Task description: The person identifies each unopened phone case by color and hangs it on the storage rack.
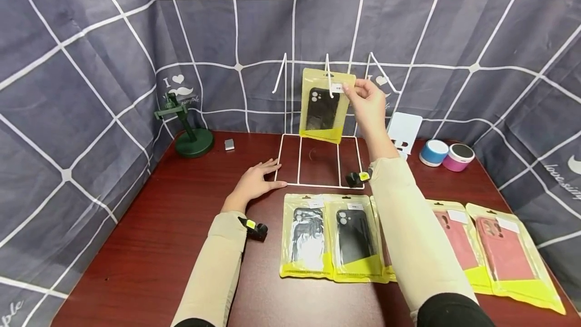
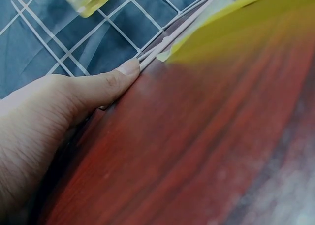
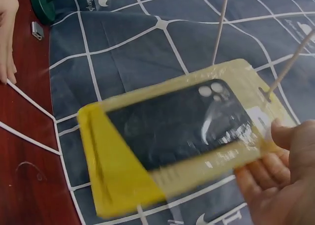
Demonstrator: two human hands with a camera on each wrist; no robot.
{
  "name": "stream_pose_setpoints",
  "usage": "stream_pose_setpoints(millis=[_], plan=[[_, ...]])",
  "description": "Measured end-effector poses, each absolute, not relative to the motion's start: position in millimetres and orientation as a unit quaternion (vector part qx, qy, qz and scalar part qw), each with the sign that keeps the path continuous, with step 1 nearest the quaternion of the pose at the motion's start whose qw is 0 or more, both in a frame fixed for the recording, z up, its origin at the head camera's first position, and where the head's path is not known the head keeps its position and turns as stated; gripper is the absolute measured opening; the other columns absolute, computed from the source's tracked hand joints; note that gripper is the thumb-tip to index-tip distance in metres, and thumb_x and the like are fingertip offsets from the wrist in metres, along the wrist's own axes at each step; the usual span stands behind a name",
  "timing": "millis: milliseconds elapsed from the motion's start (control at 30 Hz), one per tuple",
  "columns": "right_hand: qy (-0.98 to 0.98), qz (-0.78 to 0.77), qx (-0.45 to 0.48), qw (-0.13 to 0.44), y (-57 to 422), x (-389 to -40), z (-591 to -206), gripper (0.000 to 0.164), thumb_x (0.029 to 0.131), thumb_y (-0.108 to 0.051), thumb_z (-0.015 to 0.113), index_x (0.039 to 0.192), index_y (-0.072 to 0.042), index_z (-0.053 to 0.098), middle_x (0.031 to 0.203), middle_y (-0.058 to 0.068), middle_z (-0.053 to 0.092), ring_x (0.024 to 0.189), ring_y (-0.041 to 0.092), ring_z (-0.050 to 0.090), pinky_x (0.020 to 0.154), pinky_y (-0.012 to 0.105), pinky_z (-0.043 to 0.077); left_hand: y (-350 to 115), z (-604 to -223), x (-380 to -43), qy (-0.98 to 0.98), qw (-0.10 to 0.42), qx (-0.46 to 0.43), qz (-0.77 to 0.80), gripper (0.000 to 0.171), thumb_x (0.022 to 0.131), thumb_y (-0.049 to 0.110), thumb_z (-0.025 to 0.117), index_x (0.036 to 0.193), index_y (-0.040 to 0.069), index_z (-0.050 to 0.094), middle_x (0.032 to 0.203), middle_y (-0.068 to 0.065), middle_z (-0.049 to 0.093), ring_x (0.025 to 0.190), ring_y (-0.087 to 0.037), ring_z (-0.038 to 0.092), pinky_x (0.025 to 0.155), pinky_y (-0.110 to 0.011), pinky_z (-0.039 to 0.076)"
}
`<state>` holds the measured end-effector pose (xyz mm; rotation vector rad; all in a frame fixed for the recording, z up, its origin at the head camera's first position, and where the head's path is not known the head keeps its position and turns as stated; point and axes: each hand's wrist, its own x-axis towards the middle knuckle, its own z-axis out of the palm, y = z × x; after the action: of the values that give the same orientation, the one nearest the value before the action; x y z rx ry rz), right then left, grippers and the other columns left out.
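My right hand (image 1: pixel 369 107) pinches the upper right corner of a clear yellow-edged bag (image 1: pixel 321 115) with a black phone case inside. The bag hangs upright at the middle hook (image 1: pixel 329 72) of a white wire display rack (image 1: pixel 317 185). In the right wrist view, the hook's wire passes into the hang hole of the bag (image 3: pixel 172 126). My left hand (image 1: pixel 254 181) rests at the rack's left front corner, fingers extended; in the left wrist view its thumb (image 2: pixel 110 84) touches the white wire.
Two bagged black cases (image 1: pixel 354 236) lie before the rack, with bagged pink cases (image 1: pixel 508 251) to the right, partly behind my right sleeve. A green stand (image 1: pixel 194 143) and small metal piece (image 1: pixel 229 144) sit left. Right are a white holder (image 1: pixel 405 130), blue speaker (image 1: pixel 433 153) and pink speaker (image 1: pixel 458 157).
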<state>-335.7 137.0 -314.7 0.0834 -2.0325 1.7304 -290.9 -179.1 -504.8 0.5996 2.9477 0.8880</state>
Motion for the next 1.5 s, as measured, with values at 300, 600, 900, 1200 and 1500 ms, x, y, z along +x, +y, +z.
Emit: stream_pose_setpoints(millis=[300,600,900,1200,1500], plan=[[-0.801,0.585,0.059,0.116,149,-269,-411,0.030,0.095,-0.023,0.072,0.119,-0.005,0.066,0.107,0.001,0.068,0.101,0.012,0.059,0.091,0.032,0.046,-176,-503,-288,0.937,0.007,0.195,0.290,0.084,0.081,0.073,0.067,0.149,0.026,0.052,0.159,0.004,0.039,0.149,-0.034,0.027,0.119,-0.055,0.024],[-0.902,0.307,0.301,-0.032,132,-218,-464,0.037,0.089,-0.028,0.079,0.116,-0.006,0.068,0.105,0.006,0.062,0.091,0.022,0.058,0.082,0.040,0.050,-178,-501,-289,0.938,0.002,0.191,0.288,0.083,0.081,0.072,0.068,0.148,0.026,0.053,0.158,0.005,0.040,0.149,-0.033,0.027,0.119,-0.053,0.023],[-0.901,0.335,0.274,-0.032,136,-222,-482,0.033,0.087,-0.033,0.081,0.111,-0.014,0.069,0.105,0.002,0.057,0.096,0.020,0.050,0.083,0.038,0.046,-178,-500,-289,0.940,0.005,0.189,0.285,0.082,0.082,0.070,0.068,0.149,0.026,0.053,0.158,0.006,0.039,0.149,-0.034,0.027,0.119,-0.054,0.023],[-0.912,0.293,0.288,0.006,129,-217,-485,0.014,0.091,-0.025,0.076,0.094,-0.017,0.065,0.093,0.000,0.052,0.091,0.023,0.045,0.080,0.039,0.041,-178,-502,-288,0.938,0.006,0.188,0.292,0.082,0.082,0.070,0.069,0.148,0.024,0.053,0.158,0.005,0.040,0.150,-0.032,0.026,0.120,-0.053,0.023],[-0.912,0.268,0.307,0.047,127,-217,-488,0.016,0.091,-0.020,0.076,0.099,-0.014,0.064,0.092,0.000,0.054,0.086,0.021,0.049,0.077,0.039,0.044,-178,-503,-290,0.938,0.009,0.188,0.292,0.084,0.081,0.073,0.067,0.148,0.025,0.053,0.158,0.005,0.039,0.150,-0.031,0.026,0.119,-0.053,0.023]])
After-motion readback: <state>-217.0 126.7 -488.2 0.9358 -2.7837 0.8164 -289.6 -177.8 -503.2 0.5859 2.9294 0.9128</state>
